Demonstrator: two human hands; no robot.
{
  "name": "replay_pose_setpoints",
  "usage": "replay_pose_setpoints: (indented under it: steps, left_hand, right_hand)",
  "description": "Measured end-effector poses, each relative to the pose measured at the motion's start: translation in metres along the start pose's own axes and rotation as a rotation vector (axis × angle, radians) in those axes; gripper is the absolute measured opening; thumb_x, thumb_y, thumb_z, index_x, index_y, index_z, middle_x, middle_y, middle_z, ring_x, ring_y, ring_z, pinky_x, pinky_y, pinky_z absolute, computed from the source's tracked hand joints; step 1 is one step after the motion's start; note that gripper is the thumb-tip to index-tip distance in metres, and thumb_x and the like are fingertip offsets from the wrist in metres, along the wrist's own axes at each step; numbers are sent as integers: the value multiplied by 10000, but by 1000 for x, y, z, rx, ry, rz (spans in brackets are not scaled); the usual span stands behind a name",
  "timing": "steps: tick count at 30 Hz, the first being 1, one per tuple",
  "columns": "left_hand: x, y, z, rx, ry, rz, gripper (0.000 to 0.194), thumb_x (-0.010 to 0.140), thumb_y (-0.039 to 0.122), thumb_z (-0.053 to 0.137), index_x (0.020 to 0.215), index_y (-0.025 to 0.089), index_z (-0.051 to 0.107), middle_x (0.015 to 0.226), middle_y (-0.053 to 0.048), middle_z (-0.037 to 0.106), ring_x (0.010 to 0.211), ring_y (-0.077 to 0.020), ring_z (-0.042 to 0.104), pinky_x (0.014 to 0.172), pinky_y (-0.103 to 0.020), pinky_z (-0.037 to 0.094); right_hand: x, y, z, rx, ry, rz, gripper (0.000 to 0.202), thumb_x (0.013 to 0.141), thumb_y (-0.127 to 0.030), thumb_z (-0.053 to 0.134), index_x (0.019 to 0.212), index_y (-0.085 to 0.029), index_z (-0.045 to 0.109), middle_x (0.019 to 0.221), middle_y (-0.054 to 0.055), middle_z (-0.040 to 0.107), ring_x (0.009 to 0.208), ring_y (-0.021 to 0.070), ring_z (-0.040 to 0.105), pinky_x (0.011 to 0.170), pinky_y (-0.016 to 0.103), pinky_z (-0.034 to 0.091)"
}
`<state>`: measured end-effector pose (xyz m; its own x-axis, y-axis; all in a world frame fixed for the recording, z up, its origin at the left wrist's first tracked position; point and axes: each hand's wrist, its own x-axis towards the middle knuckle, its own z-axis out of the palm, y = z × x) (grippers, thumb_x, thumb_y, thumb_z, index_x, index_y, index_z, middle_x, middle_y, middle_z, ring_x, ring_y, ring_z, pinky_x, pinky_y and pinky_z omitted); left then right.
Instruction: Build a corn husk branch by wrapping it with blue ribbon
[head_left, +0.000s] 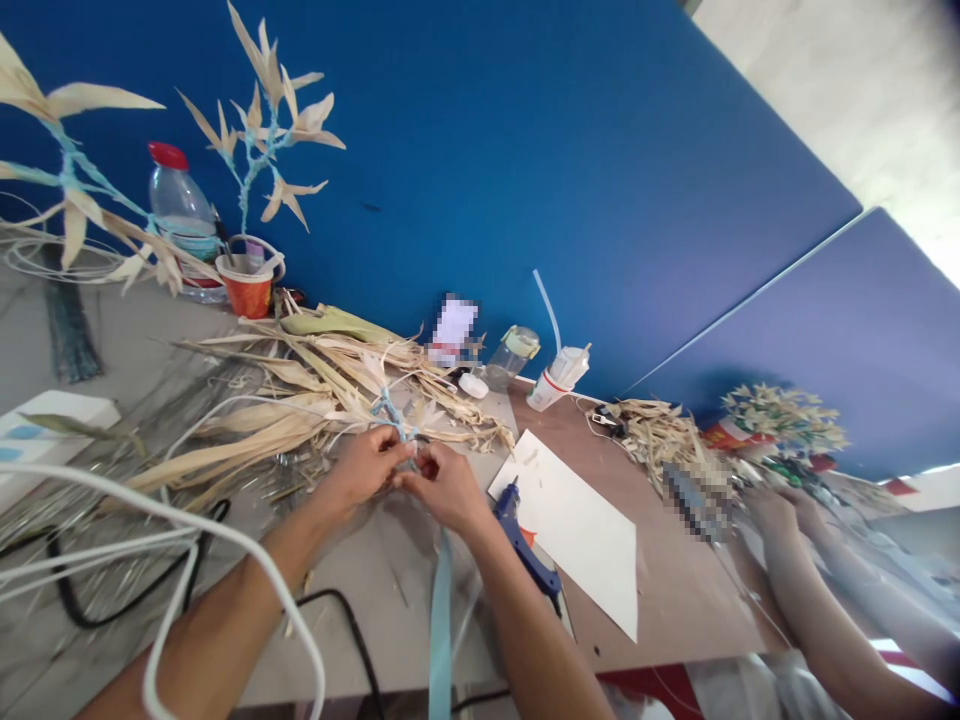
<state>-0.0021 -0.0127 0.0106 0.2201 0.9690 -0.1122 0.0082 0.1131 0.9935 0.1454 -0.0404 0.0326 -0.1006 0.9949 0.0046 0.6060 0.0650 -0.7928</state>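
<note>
My left hand (367, 465) and my right hand (446, 485) meet over the front of the table, fingertips pinched close together. Between them is a thin stem wrapped in light blue tape (388, 408), with pale dried-husk petals at its top. A strip of light blue ribbon (441, 625) hangs down below my right hand past the table edge; my fingers hide where it joins the stem. Just beyond the hands lies a heap of dried corn husks (300, 400). To the right of my right hand, a blue glue gun (525, 540) rests by a white sheet (585, 535).
White wire loops (247, 545) arch across the left foreground near my left forearm. Finished husk branches (259, 140) stand in a red cup (249, 290) beside a bottle (180, 215). A blue partition (465, 150) backs the table. Another person's arms (802, 580) are at the right.
</note>
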Motion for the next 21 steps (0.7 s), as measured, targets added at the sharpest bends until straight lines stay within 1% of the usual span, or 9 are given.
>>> replay_pose_setpoints:
  steps: [2,4,5,7,10,14,16,18,21]
  left_hand:
    - [-2,4,-1,-79,-26,-37,351,644,475,722,635,188,520,551,70,455,512,-103,410,512,-243,323]
    - [-3,7,-2,-167,-60,-61,356,632,473,744,655,177,547,587,59,495,531,-99,425,529,-241,339]
    - [-3,8,-2,-200,-77,-67,355,632,468,752,662,173,557,601,54,511,536,-96,429,534,-240,342]
    - [-3,8,-2,-234,-102,-68,350,639,459,762,666,169,568,626,42,548,551,-97,452,542,-239,349]
    - [-3,7,0,-245,-135,-73,362,625,455,784,649,170,562,631,20,592,582,-117,517,579,-256,394]
    - [-6,9,2,-274,-192,-91,363,624,454,787,636,180,550,538,37,545,531,-124,520,596,-284,431]
    - [-7,10,2,-261,-189,-95,360,617,449,788,636,177,552,550,33,551,532,-121,516,592,-277,421]
    - [-8,11,3,-231,-172,-86,361,606,447,787,636,176,550,576,34,550,541,-113,497,575,-262,390]
    - [-8,12,2,-146,-146,-49,361,610,452,763,608,183,522,560,53,488,530,-101,424,534,-246,320]
  right_hand:
    - [3,5,-10,329,-102,22,274,700,-427,744,808,-191,656,704,-20,598,652,137,511,664,276,410]
    - [7,12,-18,615,-129,56,343,727,-514,704,843,-192,700,760,1,639,674,137,535,684,281,434]
    - [8,15,-19,717,-135,91,362,733,-535,695,832,-188,714,761,9,650,669,134,539,686,281,440]
    - [10,20,-17,847,-175,192,366,714,-535,724,786,-176,722,732,17,658,639,126,538,667,276,443]
    - [11,22,-9,935,-298,314,335,683,-491,773,704,-166,697,657,12,645,611,123,538,632,264,431]
    - [10,17,-3,993,-433,375,321,599,-418,846,615,-163,651,606,6,631,596,119,543,603,249,420]
    - [8,14,-2,1008,-443,375,334,535,-395,878,608,-162,651,597,-2,624,568,106,522,582,240,412]
    - [7,13,-1,997,-412,333,352,495,-387,891,593,-165,637,573,-23,592,541,91,487,567,230,398]
    - [6,13,2,886,-338,208,338,528,-383,867,591,-175,608,550,-50,549,526,85,447,561,226,385]
